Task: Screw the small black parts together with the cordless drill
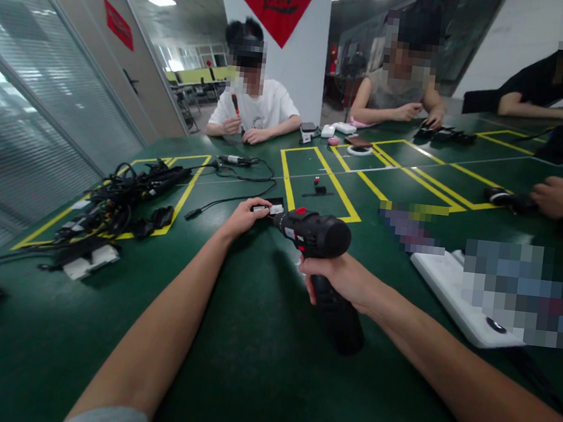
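I have the left hand (249, 217) pinching a small black block with a white label (276, 209), likely light and stiff. To its right, above the green tabletop (239, 368), a black-and-red plastic drill (315, 232), probably heavy and best held by its handle (340, 321), points its chuck (279, 220) left toward the block, long axis crosswise, my right hand (338, 276) wrapped around that handle.

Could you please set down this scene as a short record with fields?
Right hand: wrapped around the grip of a black power drill
Left hand: fingers on a small black piece with a white label; exact grip unclear
Drill direction: front end toward the black piece; contact unclear
Left of the hands: tangled black cables on the green table
Right of the hands: a white device
Opposite: co-worker in a white shirt
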`<state>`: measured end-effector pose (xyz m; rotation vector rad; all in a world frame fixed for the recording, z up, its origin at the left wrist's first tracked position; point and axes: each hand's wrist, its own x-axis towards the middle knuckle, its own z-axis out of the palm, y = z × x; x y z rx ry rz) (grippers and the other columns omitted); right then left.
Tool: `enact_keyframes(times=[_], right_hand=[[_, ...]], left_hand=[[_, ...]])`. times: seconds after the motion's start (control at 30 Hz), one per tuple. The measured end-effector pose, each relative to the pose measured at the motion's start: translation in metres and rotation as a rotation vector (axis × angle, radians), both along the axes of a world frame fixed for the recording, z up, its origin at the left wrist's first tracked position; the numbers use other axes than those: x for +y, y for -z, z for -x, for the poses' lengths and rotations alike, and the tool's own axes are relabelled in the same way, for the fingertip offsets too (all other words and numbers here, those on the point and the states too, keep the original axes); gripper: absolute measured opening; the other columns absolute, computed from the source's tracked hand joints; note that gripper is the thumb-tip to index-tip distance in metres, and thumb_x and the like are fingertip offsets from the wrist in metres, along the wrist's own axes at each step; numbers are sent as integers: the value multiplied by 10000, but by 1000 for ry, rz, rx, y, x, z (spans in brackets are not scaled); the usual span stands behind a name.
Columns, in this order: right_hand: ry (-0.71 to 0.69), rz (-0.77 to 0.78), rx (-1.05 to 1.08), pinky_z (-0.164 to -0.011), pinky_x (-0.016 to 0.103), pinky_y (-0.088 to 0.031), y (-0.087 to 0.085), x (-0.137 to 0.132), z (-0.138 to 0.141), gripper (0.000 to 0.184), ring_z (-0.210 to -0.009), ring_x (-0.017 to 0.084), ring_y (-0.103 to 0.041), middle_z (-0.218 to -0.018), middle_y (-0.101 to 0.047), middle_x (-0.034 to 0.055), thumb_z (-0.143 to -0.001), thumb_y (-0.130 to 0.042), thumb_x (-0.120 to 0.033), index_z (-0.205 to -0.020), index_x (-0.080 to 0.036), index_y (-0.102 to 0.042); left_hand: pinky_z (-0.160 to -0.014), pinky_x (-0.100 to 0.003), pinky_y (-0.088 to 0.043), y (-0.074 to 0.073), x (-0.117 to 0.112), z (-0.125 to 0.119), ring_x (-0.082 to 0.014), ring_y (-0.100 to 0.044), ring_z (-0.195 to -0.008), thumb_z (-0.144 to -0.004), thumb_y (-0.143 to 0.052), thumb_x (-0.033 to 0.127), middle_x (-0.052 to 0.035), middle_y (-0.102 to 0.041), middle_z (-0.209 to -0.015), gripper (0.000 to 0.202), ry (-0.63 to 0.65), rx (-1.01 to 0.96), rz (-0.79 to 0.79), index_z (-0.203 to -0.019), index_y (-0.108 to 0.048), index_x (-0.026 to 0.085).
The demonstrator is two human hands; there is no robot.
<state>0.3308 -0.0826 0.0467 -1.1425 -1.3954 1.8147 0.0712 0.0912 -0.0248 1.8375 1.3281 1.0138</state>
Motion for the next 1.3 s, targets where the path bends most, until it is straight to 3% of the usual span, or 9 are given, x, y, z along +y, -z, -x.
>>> enact_keyframes(times=[0.67,1.3], right_hand=[[-4,-10,-2,-487,274,-429,2,1,0,94,-459,147,-571,-558,-608,18,-723,-610,-243,-685,-171,-565],[-11,-10,15,-504,279,-432,4,1,-1,99,-468,151,-578,-565,-613,18,-739,-624,-256,-729,-171,-572]], left_hand=[[-971,-376,-432,-2,0,0,-242,-592,-1010,-741,-664,379,-60,-701,-1067,357,-6,31,2,-1032,-728,182],[-951,-387,-441,-5,-3,-3,-243,-587,-962,-742,-661,367,-57,-703,-987,341,-20,36,0,-1018,-730,178]])
